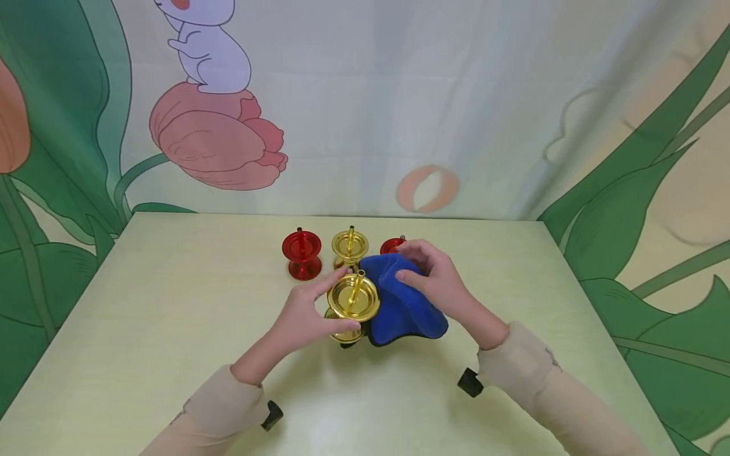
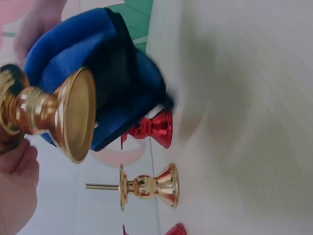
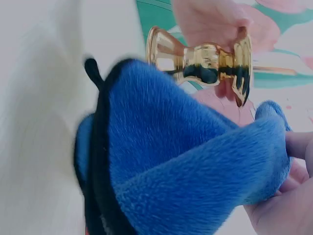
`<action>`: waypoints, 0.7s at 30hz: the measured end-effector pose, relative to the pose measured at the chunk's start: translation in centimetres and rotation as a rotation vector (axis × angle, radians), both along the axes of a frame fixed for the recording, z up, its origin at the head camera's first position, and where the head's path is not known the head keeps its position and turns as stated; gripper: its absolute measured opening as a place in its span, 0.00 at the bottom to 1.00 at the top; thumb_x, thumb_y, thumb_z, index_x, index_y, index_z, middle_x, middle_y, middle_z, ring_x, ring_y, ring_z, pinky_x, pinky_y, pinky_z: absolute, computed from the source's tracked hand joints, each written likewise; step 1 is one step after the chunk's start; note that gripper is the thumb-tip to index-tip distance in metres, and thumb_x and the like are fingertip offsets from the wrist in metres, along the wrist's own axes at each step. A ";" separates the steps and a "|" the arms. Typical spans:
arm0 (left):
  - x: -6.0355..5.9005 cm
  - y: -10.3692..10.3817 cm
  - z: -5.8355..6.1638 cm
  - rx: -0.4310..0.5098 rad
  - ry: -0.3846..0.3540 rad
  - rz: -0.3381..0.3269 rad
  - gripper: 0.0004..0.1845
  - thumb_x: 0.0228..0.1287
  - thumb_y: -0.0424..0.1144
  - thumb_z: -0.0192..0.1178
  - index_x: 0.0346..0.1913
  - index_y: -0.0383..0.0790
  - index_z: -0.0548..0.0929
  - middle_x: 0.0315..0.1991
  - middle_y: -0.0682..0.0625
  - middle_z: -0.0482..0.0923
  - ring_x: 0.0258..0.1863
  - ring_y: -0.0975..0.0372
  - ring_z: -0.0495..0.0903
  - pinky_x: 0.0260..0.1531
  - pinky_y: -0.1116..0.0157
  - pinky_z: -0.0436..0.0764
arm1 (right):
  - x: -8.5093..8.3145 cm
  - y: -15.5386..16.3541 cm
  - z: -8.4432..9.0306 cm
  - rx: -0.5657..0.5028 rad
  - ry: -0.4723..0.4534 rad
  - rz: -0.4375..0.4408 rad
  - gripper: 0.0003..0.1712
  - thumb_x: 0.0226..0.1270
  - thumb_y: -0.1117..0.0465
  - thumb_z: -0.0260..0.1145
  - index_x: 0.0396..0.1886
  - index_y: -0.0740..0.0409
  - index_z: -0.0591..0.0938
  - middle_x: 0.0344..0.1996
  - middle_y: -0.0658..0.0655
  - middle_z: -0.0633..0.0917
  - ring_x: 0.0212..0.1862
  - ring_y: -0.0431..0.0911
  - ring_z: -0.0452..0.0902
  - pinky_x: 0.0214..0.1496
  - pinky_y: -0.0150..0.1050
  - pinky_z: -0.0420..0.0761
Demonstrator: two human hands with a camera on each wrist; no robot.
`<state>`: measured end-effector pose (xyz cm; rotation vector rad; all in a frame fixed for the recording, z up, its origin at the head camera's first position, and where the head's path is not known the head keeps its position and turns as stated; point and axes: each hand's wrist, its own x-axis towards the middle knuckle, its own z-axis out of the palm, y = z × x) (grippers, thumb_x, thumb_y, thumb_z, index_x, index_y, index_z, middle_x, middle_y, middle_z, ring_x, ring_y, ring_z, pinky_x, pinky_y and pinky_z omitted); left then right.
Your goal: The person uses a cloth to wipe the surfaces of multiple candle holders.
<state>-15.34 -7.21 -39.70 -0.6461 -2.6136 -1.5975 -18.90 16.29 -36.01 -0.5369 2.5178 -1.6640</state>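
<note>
A gold candle holder (image 1: 353, 297) with a thin upright spike is gripped by its dish in my left hand (image 1: 305, 315), thumb and fingers on opposite sides of the rim. It is lifted off the table, and its flared base (image 2: 79, 115) shows in the left wrist view. From my right hand (image 1: 438, 277) hangs a blue plush cloth (image 1: 402, 301) with dark edging, pinched between thumb and fingers. The cloth drapes just to the right of the gold holder; in the right wrist view the cloth (image 3: 181, 156) overlaps part of the holder (image 3: 205, 62).
Behind the hands stand a red candle holder (image 1: 302, 253), a second gold one (image 1: 350, 244) and another red one (image 1: 392, 246), partly hidden by the cloth. They are on a pale table (image 1: 171, 316), with a printed curtain (image 1: 342, 126) along its back edge.
</note>
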 end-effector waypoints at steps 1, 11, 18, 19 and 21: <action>-0.1 -0.1 0.0 0.026 -0.020 0.027 0.45 0.37 0.49 0.72 0.63 0.46 0.65 0.60 0.52 0.68 0.61 0.59 0.65 0.56 0.55 0.68 | -0.1 0.2 0.0 -0.031 -0.023 -0.030 0.21 0.57 0.68 0.61 0.52 0.62 0.71 0.47 0.63 0.78 0.43 0.46 0.76 0.44 0.29 0.77; -0.5 0.5 0.4 0.184 -0.095 0.234 0.44 0.40 0.51 0.69 0.64 0.47 0.63 0.62 0.55 0.66 0.62 0.62 0.63 0.59 0.57 0.65 | 0.7 0.0 -0.2 -0.229 -0.183 -0.099 0.20 0.58 0.70 0.59 0.51 0.69 0.72 0.35 0.48 0.80 0.35 0.37 0.76 0.39 0.27 0.79; -0.3 1.5 0.7 0.255 -0.060 0.306 0.42 0.41 0.49 0.70 0.63 0.46 0.65 0.62 0.52 0.65 0.61 0.62 0.65 0.59 0.61 0.66 | 1.8 -1.4 -0.8 -0.320 -0.190 -0.005 0.18 0.58 0.73 0.56 0.49 0.76 0.68 0.31 0.43 0.79 0.34 0.37 0.77 0.39 0.27 0.79; -0.2 1.6 0.8 0.263 -0.057 0.310 0.42 0.41 0.48 0.70 0.63 0.46 0.65 0.62 0.52 0.65 0.60 0.62 0.66 0.59 0.61 0.66 | 1.9 -1.6 -0.8 -0.325 -0.191 0.000 0.18 0.58 0.74 0.56 0.48 0.76 0.69 0.31 0.44 0.79 0.34 0.37 0.77 0.39 0.28 0.79; -0.2 1.7 0.8 0.273 -0.057 0.317 0.42 0.41 0.48 0.70 0.63 0.46 0.65 0.62 0.53 0.65 0.60 0.63 0.66 0.59 0.61 0.66 | 2.2 -1.9 -0.8 -0.331 -0.196 0.007 0.17 0.58 0.74 0.56 0.48 0.76 0.69 0.31 0.45 0.79 0.35 0.37 0.77 0.40 0.28 0.79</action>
